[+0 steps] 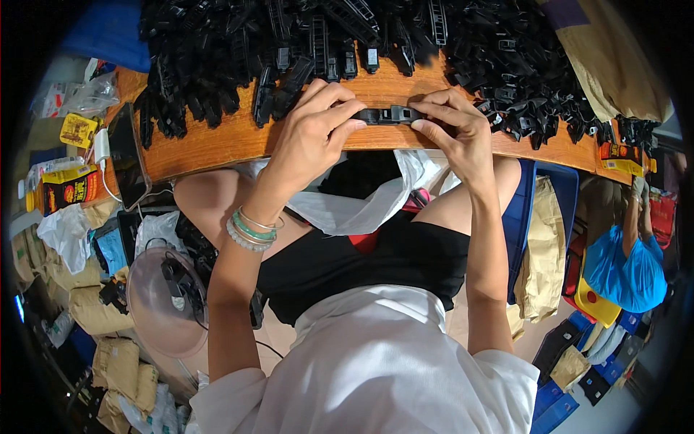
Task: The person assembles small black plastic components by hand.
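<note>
Between my two hands, just above the near edge of the wooden table (pixel 217 150), a narrow black plastic piece (pixel 392 115) is held level, with a raised block near its middle. My left hand (pixel 318 130) pinches its left end between thumb and fingers; bracelets circle that wrist. The right end is pinched the same way by my right hand (pixel 457 129). The fingertips cover both tips of the piece. Beyond my hands, a heap of similar black plastic parts (pixel 195 65) spreads over the left of the table, and another heap (pixel 517 65) covers the right.
A dark flat-screen device (pixel 131 163) leans at the table's left edge beside a white charger (pixel 101 145). A translucent tub (pixel 155 318) stands low on the left. Right of my legs are a blue bin (pixel 557 188) and brown paper (pixel 543 253). A person in blue (pixel 625 269) is at far right.
</note>
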`<state>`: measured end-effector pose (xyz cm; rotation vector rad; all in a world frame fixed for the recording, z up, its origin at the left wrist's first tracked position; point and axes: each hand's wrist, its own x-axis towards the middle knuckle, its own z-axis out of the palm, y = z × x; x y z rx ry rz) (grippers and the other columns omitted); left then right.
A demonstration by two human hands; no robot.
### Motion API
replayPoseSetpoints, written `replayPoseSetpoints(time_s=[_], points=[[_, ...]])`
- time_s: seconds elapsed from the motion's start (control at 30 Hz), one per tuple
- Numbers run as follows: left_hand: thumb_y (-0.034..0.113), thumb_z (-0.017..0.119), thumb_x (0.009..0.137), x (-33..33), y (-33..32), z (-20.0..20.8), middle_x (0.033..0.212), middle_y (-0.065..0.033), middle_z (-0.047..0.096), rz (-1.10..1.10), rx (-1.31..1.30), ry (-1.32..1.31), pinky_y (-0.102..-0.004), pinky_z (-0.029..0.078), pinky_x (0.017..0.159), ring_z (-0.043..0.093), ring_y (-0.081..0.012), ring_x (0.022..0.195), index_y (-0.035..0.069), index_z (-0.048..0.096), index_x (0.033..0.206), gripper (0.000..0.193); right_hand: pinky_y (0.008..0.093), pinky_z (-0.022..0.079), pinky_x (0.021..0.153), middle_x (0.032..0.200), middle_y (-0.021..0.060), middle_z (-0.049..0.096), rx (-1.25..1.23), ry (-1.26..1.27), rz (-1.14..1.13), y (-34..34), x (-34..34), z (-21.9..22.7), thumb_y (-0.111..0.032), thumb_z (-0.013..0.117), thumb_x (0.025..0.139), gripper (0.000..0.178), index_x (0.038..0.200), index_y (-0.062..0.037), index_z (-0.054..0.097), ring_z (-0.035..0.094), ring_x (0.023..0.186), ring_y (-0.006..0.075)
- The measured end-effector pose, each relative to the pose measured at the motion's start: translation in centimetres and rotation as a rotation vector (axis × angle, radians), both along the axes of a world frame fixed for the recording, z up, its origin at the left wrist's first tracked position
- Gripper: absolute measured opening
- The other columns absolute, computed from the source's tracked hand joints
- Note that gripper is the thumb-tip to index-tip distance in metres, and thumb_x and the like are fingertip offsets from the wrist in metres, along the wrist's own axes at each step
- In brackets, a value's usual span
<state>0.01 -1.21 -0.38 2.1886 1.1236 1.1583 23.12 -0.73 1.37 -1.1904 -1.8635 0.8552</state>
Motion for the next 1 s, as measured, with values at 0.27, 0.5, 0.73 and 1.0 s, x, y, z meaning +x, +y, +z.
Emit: replayPoseSetpoints(time_s=[0.27, 0.5, 0.73, 1.0], points=[[0.003, 0.072, 0.074, 0.5, 0.0, 0.4, 0.089, -0.0104, 0.059, -0.025, 0.032, 0.027, -0.0364, 0.046, 0.075, 0.053, -0.0276, 0.083, -0.006, 0.066, 0.092, 0.021, 0.0322, 0.047, 0.079, 0.097, 0.0097, 0.061, 0.05, -0.021, -0.011, -1.0, -1.8, -0.1, 0.004, 0.07, 0.076, 0.024, 0.101, 0.0043, 0.069, 0.06, 0.088, 0.0231], [0.014, 0.084, 0.065, -1.8, -2.1, 1.0, 0.089, -0.0093, 0.059, 0.406, 0.346, 0.075, -0.0357, 0.045, 0.072, 0.055, -0.0266, 0.082, -0.001, 0.068, 0.093, 0.035, 0.0355, 0.049, 0.084, 0.101, 0.0102, 0.063, 0.293, -0.106, 0.017, -1.1, 0.5, -0.3, 0.008, 0.063, 0.078, 0.026, 0.101, -0.001, 0.069, 0.062, 0.094, 0.0287], [0.008, 0.081, 0.069, -3.0, -1.4, -0.1, 0.095, -0.008, 0.056, 0.621, 0.297, 0.226, -0.0376, 0.042, 0.076, 0.049, -0.0256, 0.089, 0.001, 0.068, 0.092, 0.028, 0.0373, 0.038, 0.077, 0.095, 0.0042, 0.06, 0.638, -0.688, -0.526, 2.9, 2.3, -0.2, -0.004, 0.068, 0.075, 0.019, 0.093, -0.0077, 0.071, 0.052, 0.09, 0.0238], [0.005, 0.079, 0.07, -3.2, -1.6, -0.3, 0.098, -0.0086, 0.059, 0.569, 0.314, 0.121, -0.0371, 0.043, 0.08, 0.052, -0.0267, 0.093, 0.001, 0.069, 0.092, 0.024, 0.0352, 0.041, 0.075, 0.095, 0.0045, 0.061, 0.554, -0.495, -0.228, 1.7, -0.6, -0.4, -0.003, 0.073, 0.072, 0.02, 0.092, -0.0052, 0.07, 0.055, 0.086, 0.0241]])
